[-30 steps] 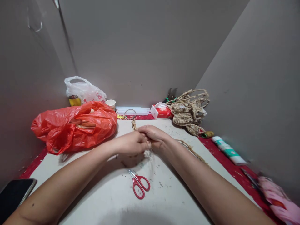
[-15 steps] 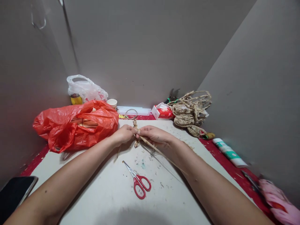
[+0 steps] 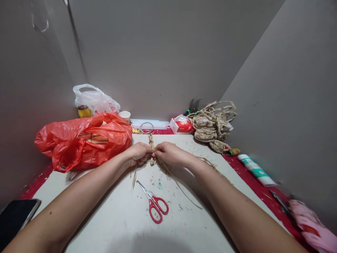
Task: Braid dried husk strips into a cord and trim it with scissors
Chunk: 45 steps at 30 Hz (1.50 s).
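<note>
Above the far middle of the white sheet, a short braided straw piece (image 3: pixel 151 140) stands roughly upright between my hands. My left hand (image 3: pixel 139 153) is closed, thumb and fingers pinching it from the left. Just right of it, the closed fingers of my right hand (image 3: pixel 170 153) meet the piece, gripping a long straw strand (image 3: pixel 181 189) whose free end trails toward me. The exact pinch is partly hidden by the fingers. Thin straw ends hang below my left hand. Red-handled scissors (image 3: pixel 154 203) lie slightly open on the sheet, nearer to me.
At left lies a red plastic bag (image 3: pixel 68 140) with straw husks inside, a phone (image 3: pixel 18 218) nearer. Along the back are a paper cup (image 3: pixel 124 115), a ring (image 3: pixel 146 128), a tissue pack (image 3: pixel 183 125) and coiled straw rope (image 3: pixel 206 128). A white-green roll (image 3: pixel 256 170) lies right.
My right hand has turned over so its back faces up, its fingers bent at the braided piece. The long strand has swung lower, and the straw ends under my left hand hang further down.
</note>
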{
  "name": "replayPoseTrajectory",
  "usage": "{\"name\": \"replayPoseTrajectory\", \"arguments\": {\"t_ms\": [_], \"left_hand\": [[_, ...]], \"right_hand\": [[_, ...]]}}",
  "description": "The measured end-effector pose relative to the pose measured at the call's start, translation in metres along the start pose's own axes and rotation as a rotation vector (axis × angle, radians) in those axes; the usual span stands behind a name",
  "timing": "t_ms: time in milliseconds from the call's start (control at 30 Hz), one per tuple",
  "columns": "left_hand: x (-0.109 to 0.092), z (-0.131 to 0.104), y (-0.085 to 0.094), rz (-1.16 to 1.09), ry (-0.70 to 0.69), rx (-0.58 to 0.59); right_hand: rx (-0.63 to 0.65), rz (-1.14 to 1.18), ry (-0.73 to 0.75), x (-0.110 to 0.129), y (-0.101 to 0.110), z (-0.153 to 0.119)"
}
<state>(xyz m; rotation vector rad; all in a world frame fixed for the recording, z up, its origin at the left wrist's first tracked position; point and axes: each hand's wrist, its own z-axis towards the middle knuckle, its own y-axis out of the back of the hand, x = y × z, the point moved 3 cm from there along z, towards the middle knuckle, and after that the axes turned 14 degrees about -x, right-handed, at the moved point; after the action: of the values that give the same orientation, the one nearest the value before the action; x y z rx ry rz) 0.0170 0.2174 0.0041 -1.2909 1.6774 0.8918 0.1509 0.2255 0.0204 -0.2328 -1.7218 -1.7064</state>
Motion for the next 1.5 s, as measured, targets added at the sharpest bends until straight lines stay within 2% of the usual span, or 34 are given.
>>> {"name": "replayPoseTrajectory", "arguments": {"t_ms": [233, 333, 433, 567, 700, 733, 767, 833, 867, 900, 1000, 1067, 1133, 1200, 1333, 1500], "left_hand": [[-0.002, -0.002, 0.0, 0.0, -0.047, -0.03], [-0.001, -0.002, 0.0, -0.088, -0.046, -0.002], [0.002, -0.003, -0.003, -0.155, -0.016, 0.042], [0.003, -0.004, -0.005, -0.166, -0.043, 0.009], [0.0, -0.004, -0.002, -0.154, -0.05, 0.013], [-0.001, -0.003, -0.001, -0.165, -0.039, 0.036], [-0.001, -0.003, 0.0, -0.176, -0.025, 0.06], [-0.001, -0.002, 0.001, -0.194, 0.0, 0.11], [-0.001, -0.001, 0.002, -0.198, 0.005, 0.131], [-0.001, -0.001, 0.002, -0.2, 0.003, 0.145], [0.0, 0.0, 0.002, -0.2, -0.025, 0.169], [0.0, 0.0, 0.002, -0.18, -0.041, 0.164], [0.001, 0.0, 0.001, -0.132, -0.062, 0.151], [0.002, 0.0, 0.0, -0.045, -0.108, 0.125], [-0.001, -0.002, 0.002, 0.226, -0.275, 0.012], [-0.021, -0.013, 0.014, 0.673, -0.391, -0.109]], "right_hand": [[-0.006, -0.079, 0.033, 0.009, 0.017, -0.003], [0.002, -0.105, 0.057, 0.019, 0.011, -0.008], [0.014, -0.254, 0.042, 0.029, 0.0, -0.017], [0.067, -0.336, 0.076, 0.042, -0.002, -0.029], [0.186, -0.084, 0.126, 0.043, 0.019, -0.03], [0.154, -0.006, 0.105, 0.039, 0.026, -0.027], [0.07, 0.049, 0.07, 0.033, 0.033, -0.022], [-0.173, 0.08, 0.013, 0.02, 0.041, -0.012], [-0.241, 0.087, -0.007, 0.014, 0.039, -0.007], [-0.242, 0.107, -0.031, 0.009, 0.033, -0.004], [-0.049, 0.235, -0.122, 0.001, 0.006, 0.004], [-0.003, 0.295, -0.136, -0.001, -0.005, 0.006], [0.007, 0.34, -0.134, -0.003, -0.008, 0.008], [0.081, 0.428, -0.184, -0.007, -0.008, 0.008], [0.208, 0.587, -0.317, -0.015, -0.011, 0.005], [0.187, 0.661, -0.38, -0.008, -0.017, 0.003]]}}
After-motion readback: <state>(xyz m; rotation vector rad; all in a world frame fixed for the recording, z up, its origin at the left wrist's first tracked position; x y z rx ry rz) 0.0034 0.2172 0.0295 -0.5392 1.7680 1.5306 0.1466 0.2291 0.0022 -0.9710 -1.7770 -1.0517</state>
